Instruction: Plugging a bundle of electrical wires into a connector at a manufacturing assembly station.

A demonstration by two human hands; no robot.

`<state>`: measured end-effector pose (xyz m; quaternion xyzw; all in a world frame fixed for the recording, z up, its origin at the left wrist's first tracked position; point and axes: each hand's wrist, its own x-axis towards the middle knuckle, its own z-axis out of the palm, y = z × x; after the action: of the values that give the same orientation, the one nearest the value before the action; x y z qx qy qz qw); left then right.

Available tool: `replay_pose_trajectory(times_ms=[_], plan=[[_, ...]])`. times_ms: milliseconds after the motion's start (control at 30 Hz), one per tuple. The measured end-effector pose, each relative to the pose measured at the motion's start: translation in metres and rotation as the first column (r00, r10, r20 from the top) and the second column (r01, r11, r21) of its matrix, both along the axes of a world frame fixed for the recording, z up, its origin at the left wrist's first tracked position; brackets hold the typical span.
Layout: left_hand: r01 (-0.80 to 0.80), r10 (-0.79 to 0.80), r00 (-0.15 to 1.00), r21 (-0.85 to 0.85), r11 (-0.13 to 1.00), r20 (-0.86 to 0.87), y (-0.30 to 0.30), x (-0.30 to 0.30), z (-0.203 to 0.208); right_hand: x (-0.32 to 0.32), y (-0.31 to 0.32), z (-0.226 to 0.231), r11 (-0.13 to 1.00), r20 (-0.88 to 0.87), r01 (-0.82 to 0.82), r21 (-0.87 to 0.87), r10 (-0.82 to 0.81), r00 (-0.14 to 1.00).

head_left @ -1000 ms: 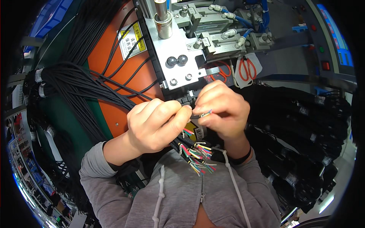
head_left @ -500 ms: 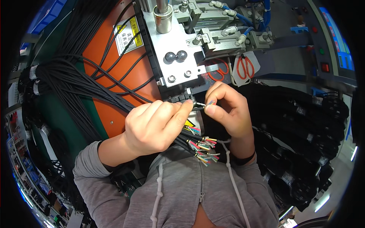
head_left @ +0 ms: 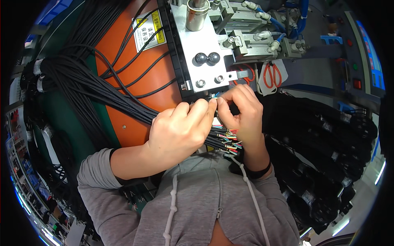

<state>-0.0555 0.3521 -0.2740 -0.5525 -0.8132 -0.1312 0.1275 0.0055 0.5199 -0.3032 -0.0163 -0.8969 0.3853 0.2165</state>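
Left hand [head_left: 178, 131] closed around a bundle of black cables [head_left: 102, 96], the cable ends with coloured wires [head_left: 227, 139] fanning out just right of it. Right hand [head_left: 242, 112] pinches a thin wire [head_left: 214, 96] at its fingertips, touching the left forefinger, directly below the metal press plate [head_left: 203, 53]. Orange panel [head_left: 135, 74] lies left of the plate, a yellow warning label [head_left: 148, 28] at its far end. Red-handled scissors [head_left: 269, 76] hang right of the plate. More black cable bundles [head_left: 324, 143] fill the right side. Control box [head_left: 363, 61] with buttons stands far right.
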Motion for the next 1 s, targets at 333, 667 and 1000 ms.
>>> replay_pose_trajectory(times_ms=[333, 667, 1000], plan=[[0.002, -0.006, 0.995, 0.034, 0.999, 0.103, 0.002, -0.004, -0.001, 0.004, -0.003, -0.026, 0.786, 0.234, 0.19, -0.588, -0.059, 0.97], [-0.006, -0.013, 0.993, 0.165, 0.986, 0.115, 0.001, -0.014, -0.006, -0.001, -0.009, -0.02, 0.928, 0.044, 0.115, -0.355, -0.106, 0.993], [-0.147, 0.155, 0.984, -0.089, 0.985, 0.091, -0.009, 0.001, 0.012, -0.001, 0.012, -0.005, 0.927, -0.298, -0.33, -0.179, 0.268, 0.916]])
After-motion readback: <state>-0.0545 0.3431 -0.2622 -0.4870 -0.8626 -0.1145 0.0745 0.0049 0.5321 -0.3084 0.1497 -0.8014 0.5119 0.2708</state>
